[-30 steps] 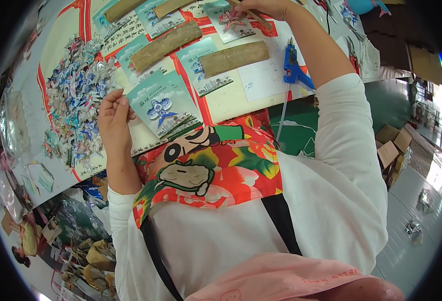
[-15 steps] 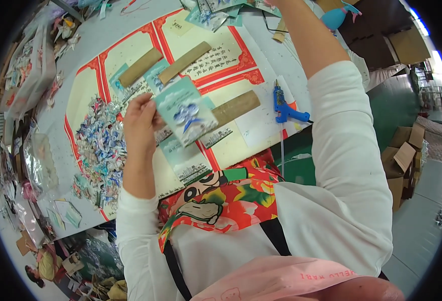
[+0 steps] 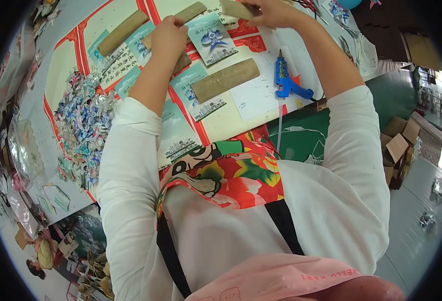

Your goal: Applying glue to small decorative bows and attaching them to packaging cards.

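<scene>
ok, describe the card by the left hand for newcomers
On the table, find the blue glue gun, then look up-left to the left hand. The card is right of it. Unlike neighbouring cards, its blue winged figure shows whole, no wooden slat across it.

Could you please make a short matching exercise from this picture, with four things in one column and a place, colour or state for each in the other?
Things:
1. Glue gun
2. Right hand
3. Small shiny figures
4. Apron

Descriptions:
A. Red, with a flower pattern
B. Heaped on the left of the table
C. Plain blue body
D. Holding a brown strip

Pairs: 1-C, 2-D, 3-B, 4-A
</scene>
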A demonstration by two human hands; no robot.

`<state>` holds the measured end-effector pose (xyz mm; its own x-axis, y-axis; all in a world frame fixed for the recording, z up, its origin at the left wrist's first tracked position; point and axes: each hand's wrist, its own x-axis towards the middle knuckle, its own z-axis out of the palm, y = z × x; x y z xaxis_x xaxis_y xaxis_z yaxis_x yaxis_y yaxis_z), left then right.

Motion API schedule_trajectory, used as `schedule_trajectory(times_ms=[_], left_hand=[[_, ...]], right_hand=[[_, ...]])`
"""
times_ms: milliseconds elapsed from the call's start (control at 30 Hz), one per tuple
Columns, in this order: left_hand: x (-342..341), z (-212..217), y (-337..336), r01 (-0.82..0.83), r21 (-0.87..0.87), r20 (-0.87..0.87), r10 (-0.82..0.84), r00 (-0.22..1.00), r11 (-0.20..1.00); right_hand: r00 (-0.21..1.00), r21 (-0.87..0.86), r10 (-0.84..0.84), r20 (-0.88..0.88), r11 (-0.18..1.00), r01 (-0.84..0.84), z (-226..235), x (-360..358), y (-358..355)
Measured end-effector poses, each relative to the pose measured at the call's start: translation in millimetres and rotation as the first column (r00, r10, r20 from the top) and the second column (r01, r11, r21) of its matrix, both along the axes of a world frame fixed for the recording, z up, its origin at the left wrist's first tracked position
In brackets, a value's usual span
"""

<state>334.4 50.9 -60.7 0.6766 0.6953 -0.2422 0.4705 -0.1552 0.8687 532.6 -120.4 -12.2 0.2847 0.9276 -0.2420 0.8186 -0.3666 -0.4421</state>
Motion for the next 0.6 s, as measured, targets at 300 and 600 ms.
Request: schedule_trajectory(times_ms=[300,600], left_hand=[[-20.5,9.0,-18.5,0.265,0.613,-0.249,-0.136,0.959,0.745],[-77.3,41.1,-26.0,0.120,0.489,-0.060,-0.103,0.993,0.864]], right_hand=[[0.960,-0.270,0.103,0.262,0.963,-0.029,3.6,-39.6,10.5],[0.940,-0.263,0.138,0.311,0.963,-0.054,1.9,-45.9,17.5]])
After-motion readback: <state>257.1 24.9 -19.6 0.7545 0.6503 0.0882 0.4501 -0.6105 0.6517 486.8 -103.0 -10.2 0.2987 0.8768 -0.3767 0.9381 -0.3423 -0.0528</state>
